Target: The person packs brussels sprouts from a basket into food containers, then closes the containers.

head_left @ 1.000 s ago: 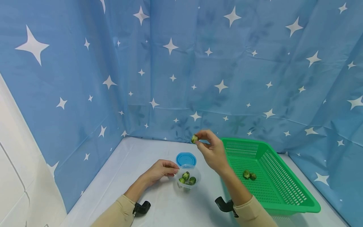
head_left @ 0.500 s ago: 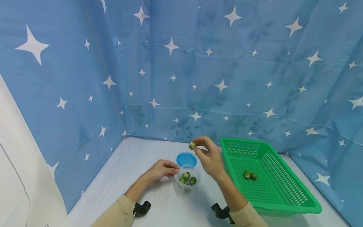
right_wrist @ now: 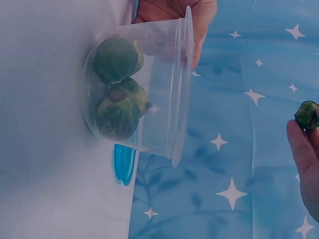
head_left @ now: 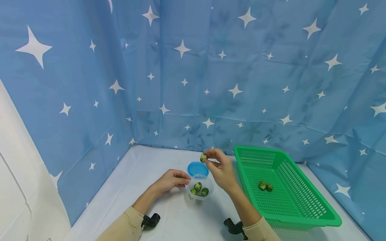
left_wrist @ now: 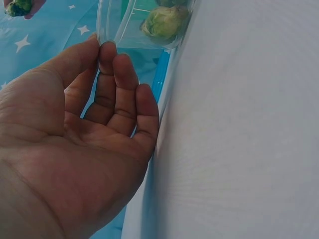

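My right hand [head_left: 222,170] pinches a Brussels sprout [head_left: 203,157] between thumb and fingers, raised above and behind a small clear plastic container [head_left: 209,183]. The same sprout [right_wrist: 306,115] shows at the right edge of the right wrist view. My left hand [head_left: 170,181] holds the container's rim at its left side with thumb and fingertips, as the left wrist view also shows. Inside the upright, uncovered container lie three Brussels sprouts [right_wrist: 118,59], seen through its wall in the right wrist view. Behind it lies a round blue lid [head_left: 197,168], flat on the table.
A large green plastic basket [head_left: 301,219] stands on the right, with two Brussels sprouts [head_left: 262,185] on its perforated floor. The table has a white cover [head_left: 120,187]. A blue star-patterned curtain [head_left: 193,83] hangs along the back and sides.
My right hand, still pinching the sprout, has moved slightly left and down, closer to the container. The left hand and container have stayed in place.
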Tool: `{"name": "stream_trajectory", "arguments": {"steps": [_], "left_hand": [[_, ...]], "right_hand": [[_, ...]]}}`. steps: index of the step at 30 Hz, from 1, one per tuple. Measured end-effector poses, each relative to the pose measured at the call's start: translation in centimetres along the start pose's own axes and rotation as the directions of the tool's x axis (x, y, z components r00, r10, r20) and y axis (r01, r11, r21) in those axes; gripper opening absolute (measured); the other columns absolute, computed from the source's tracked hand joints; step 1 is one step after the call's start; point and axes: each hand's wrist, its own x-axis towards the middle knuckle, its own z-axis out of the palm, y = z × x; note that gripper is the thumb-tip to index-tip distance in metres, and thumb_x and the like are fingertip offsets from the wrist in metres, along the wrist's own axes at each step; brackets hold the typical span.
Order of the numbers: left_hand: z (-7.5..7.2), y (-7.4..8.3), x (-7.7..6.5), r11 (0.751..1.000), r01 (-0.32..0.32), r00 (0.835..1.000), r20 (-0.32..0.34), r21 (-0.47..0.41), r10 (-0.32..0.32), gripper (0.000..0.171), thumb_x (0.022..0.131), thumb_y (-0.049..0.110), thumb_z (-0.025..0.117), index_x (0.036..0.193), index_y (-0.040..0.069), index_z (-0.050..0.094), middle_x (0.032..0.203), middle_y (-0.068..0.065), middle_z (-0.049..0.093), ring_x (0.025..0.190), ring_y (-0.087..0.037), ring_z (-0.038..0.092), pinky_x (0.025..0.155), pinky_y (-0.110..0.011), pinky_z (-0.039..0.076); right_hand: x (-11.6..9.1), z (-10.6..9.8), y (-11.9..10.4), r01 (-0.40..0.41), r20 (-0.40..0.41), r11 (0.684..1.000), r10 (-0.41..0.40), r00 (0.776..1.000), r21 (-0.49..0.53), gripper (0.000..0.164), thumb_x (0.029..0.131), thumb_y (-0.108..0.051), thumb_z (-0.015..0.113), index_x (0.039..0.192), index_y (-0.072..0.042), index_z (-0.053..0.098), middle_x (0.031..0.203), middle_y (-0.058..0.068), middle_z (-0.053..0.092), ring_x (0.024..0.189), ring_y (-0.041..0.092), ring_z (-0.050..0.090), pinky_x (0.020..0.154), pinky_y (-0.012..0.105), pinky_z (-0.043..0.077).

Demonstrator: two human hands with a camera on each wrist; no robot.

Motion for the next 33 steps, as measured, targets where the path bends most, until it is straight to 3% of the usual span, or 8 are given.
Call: {"name": "stream_trajectory", "arguments": {"steps": [7, 14, 19, 24, 33], "left_hand": [[0.0, -0.1, 0.1, 1.000, 0.011, 1.000, -0.007, -0.004, -0.011, 0.027, 0.097, 0.022, 0.076, 0.114, 0.001, 0.076, 0.109, -0.011, 0.077, 0.090, -0.012, 0.070, 0.084, -0.033, 0.059], [0.0, -0.1, 0.0, 1.000, 0.007, 1.000, -0.008, -0.002, -0.007, 0.027, 0.097, 0.022, 0.075, 0.114, 0.000, 0.076, 0.112, -0.016, 0.076, 0.090, -0.012, 0.070, 0.085, -0.035, 0.059], [0.0, 0.2, -0.1, 1.000, 0.007, 1.000, -0.007, 0.000, -0.007, 0.028, 0.097, 0.022, 0.075, 0.115, 0.000, 0.076, 0.109, -0.011, 0.077, 0.091, -0.012, 0.071, 0.085, -0.035, 0.059], [0.0, 0.3, -0.1, 1.000, 0.004, 1.000, 0.004, 0.001, -0.004, 0.031, 0.097, 0.022, 0.075, 0.117, -0.002, 0.075, 0.107, -0.007, 0.078, 0.090, -0.011, 0.071, 0.084, -0.033, 0.059], [-0.1, 0.2, 0.0, 1.000, 0.006, 1.000, 0.007, -0.004, -0.006, 0.037, 0.097, 0.022, 0.075, 0.120, -0.006, 0.072, 0.103, 0.000, 0.078, 0.092, -0.012, 0.071, 0.084, -0.033, 0.059]], "right_hand": [[-0.3, 0.0, -0.3, -0.040, 0.040, 0.999, 0.041, 0.998, -0.010, 0.015, 0.092, 0.017, 0.065, 0.106, 0.013, 0.065, 0.102, 0.028, 0.069, 0.096, 0.045, 0.070, 0.081, 0.022, 0.060], [-0.8, 0.4, 3.0, -0.089, 0.060, 0.993, 0.094, 0.994, -0.082, 0.013, 0.094, 0.012, 0.067, 0.106, 0.009, 0.067, 0.101, 0.024, 0.072, 0.093, 0.039, 0.072, 0.079, 0.024, 0.060], [-1.0, 0.4, 4.5, -0.089, 0.099, 0.990, 0.100, 0.990, -0.110, 0.013, 0.093, 0.006, 0.071, 0.104, 0.000, 0.069, 0.095, 0.013, 0.073, 0.084, 0.027, 0.072, 0.075, 0.027, 0.061], [-1.2, 0.3, 4.8, -0.139, 0.147, 0.984, 0.155, 0.977, -0.114, 0.013, 0.094, 0.000, 0.073, 0.101, -0.010, 0.069, 0.090, 0.005, 0.071, 0.079, 0.016, 0.069, 0.071, 0.025, 0.059], [-1.8, 0.3, 5.3, -0.205, 0.207, 0.964, 0.237, 0.949, -0.167, 0.012, 0.094, -0.002, 0.072, 0.101, -0.011, 0.070, 0.088, 0.002, 0.070, 0.078, 0.014, 0.068, 0.071, 0.026, 0.059]]}}
